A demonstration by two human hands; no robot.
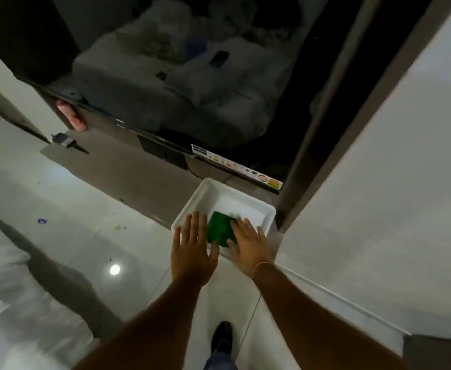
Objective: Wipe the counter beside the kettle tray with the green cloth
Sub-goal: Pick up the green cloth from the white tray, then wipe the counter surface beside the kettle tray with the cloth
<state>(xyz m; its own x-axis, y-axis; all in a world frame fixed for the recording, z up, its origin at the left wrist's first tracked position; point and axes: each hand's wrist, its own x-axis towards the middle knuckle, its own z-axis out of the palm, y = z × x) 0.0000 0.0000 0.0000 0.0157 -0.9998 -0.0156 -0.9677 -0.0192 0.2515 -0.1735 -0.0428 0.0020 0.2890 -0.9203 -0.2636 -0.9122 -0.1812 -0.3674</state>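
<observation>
A folded green cloth (219,231) lies inside a white tray (208,190) that sits on the brown counter (139,172). My left hand (193,249) hovers flat over the tray's left rim, fingers spread, holding nothing. My right hand (248,243) is stretched out over the right part of the cloth, fingers apart and covering its edge; it does not grip the cloth. A thin bracelet circles my right wrist. No kettle is in view.
A dark TV screen (192,89) stands behind the tray along the counter, mirroring the room. A white wall (379,196) rises on the right. A pink object (70,116) and a small dark item (64,140) lie at the counter's far left. White tiled floor (58,222) and my shoe (221,337) below.
</observation>
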